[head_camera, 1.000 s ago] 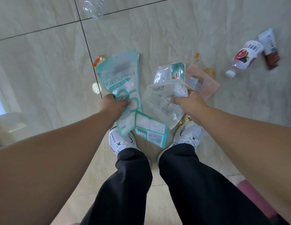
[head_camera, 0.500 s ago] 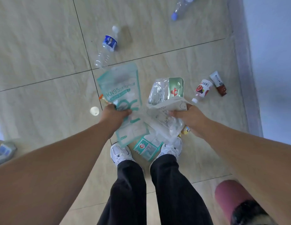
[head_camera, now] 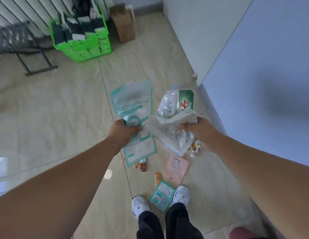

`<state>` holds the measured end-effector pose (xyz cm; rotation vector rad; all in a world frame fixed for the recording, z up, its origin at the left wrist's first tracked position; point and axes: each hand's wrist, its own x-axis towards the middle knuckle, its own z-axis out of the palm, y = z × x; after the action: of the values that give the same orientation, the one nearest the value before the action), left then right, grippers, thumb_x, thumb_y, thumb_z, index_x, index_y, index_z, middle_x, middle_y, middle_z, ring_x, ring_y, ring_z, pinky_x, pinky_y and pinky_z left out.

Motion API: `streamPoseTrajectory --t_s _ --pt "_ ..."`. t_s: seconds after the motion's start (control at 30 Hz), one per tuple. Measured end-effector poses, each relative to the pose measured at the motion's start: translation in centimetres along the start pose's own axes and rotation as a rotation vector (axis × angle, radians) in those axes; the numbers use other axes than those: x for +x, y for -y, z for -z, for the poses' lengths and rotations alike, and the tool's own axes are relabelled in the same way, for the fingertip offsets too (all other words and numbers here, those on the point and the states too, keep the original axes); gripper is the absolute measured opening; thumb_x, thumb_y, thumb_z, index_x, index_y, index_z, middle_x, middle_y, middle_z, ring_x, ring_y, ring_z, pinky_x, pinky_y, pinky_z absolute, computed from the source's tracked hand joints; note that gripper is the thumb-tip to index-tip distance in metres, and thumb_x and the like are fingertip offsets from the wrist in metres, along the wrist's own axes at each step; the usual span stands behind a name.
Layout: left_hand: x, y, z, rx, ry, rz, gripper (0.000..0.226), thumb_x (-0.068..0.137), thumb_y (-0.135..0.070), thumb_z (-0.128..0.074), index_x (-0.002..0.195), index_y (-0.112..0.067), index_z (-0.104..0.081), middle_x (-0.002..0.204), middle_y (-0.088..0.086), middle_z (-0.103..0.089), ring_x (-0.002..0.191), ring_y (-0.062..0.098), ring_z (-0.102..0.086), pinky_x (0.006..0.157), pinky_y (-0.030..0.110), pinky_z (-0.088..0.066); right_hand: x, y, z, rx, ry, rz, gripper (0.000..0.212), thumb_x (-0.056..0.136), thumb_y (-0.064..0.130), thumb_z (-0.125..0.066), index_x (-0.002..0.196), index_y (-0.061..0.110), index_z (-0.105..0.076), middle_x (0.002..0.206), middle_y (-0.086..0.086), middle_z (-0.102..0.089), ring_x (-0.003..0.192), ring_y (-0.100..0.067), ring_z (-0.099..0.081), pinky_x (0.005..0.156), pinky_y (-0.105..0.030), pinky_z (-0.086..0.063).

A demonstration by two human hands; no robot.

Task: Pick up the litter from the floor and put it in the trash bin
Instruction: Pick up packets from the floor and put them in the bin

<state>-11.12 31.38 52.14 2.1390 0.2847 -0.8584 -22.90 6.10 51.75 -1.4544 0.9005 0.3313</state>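
Left hand point(head_camera: 123, 131) — clenched on teal KN95 mask bag point(head_camera: 133, 107). Right hand point(head_camera: 198, 128) — gripping clear wrappers point(head_camera: 174, 121). View has lifted from floor point(head_camera: 64, 118) to room; carrying begins. No trash bin visible; pink packet point(head_camera: 176, 168) remains down.

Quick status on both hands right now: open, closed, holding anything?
Left hand: closed, holding the KN95 mask packet.
Right hand: closed, holding a bunch of clear plastic wrappers and a green-labelled packet.
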Motion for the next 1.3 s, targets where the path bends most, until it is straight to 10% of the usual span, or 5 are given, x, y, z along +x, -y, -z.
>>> streamPoseTrajectory --t_s 0.1,0.27,0.5,1.07,1.3 --pt "-3.9 -6.1 4.0 0.017 -0.026 -0.081 0.035 0.071 -0.033 -0.087 0.094 -0.014 -0.069 0.091 0.007 -0.074 0.083 0.028 -0.071 0.076 0.040 -0.059 -4.1 7.2 1.2 -0.011 0.024 0.088 0.027 0.082 0.015 -0.083 0.108 0.019 -0.078 0.110 -0.012 -0.078 0.095 -0.031 -0.072 0.077 -0.054 -0.059" --pt "-10.4 -15.1 10.2 0.022 -0.092 -0.218 0.028 0.071 -0.031 -0.088 0.081 -0.018 -0.065 0.081 0.004 -0.071 0.069 0.020 -0.066 0.058 0.029 -0.053 -10.4 18.0 3.7 0.034 0.055 0.253 0.022 0.083 0.013 -0.082 0.102 0.020 -0.076 0.089 -0.002 -0.077 0.055 -0.005 -0.069 0.040 -0.019 -0.045" --pt "-16.3 -22.4 12.8 0.067 -0.070 -0.396 0.029 0.072 -0.028 -0.089 0.082 -0.020 -0.063 0.076 -0.001 -0.068 0.064 0.016 -0.063 0.053 0.025 -0.045 -18.7 23.1 6.8 0.103 -0.024 0.386 0.048 0.069 0.027 -0.092 0.113 0.017 -0.077 0.111 -0.004 -0.079 0.113 -0.026 -0.070 0.107 -0.050 -0.050" --pt "-20.9 -23.4 -4.5 0.737 0.641 -0.768 0.020 0.074 -0.028 -0.087 0.084 -0.021 -0.070 0.079 -0.004 -0.072 0.072 0.017 -0.068 0.056 0.025 -0.048 -36.7 -2.1 7.0 0.518 -0.770 0.018 0.032 0.083 0.028 -0.078 0.111 0.012 -0.075 0.109 -0.023 -0.076 0.097 -0.049 -0.072 0.088 -0.065 -0.057" --pt "-28.8 -18.0 -15.3 0.977 0.825 -0.828 0.016 0.079 -0.023 -0.083 0.076 -0.023 -0.067 0.069 -0.011 -0.070 0.054 0.002 -0.065 0.041 0.014 -0.044 -43.0 -14.2 4.9 0.761 -0.886 -0.040 0.031 0.092 0.032 -0.069 0.110 0.006 -0.069 0.079 -0.016 -0.069 0.050 -0.022 -0.059 0.040 -0.026 -0.044"
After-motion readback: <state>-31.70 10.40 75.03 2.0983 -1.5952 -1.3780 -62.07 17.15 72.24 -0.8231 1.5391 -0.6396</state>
